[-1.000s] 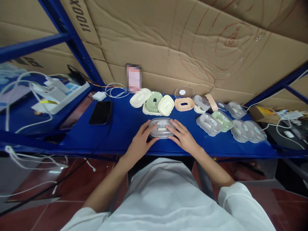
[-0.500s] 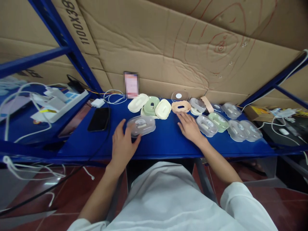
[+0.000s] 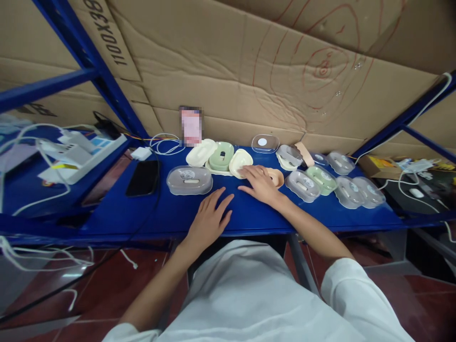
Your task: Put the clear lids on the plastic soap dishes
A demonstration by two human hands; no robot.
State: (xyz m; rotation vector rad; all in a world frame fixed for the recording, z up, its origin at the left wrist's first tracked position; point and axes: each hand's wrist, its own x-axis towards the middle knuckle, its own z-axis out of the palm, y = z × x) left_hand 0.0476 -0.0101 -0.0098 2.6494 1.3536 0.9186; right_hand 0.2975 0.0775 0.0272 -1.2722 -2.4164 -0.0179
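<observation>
In the head view, the right hand [image 3: 261, 184] is lying across a peach-coloured case [image 3: 277, 176] and hiding most of it; whether the fingers are gripping it cannot be told. The left hand [image 3: 209, 219] is resting flat with fingers spread on the blue shelf [image 3: 142, 209], holding nothing. A closed clear case [image 3: 189, 180] is sitting just beyond it, showing a pale insert inside, near a black phone [image 3: 144, 177]. More clear cases [image 3: 358, 191] are lining the right.

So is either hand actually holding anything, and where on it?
The left hand holds nothing, lying open on the blue shelf. The right hand lies over the peach case; a grip cannot be told.
</observation>
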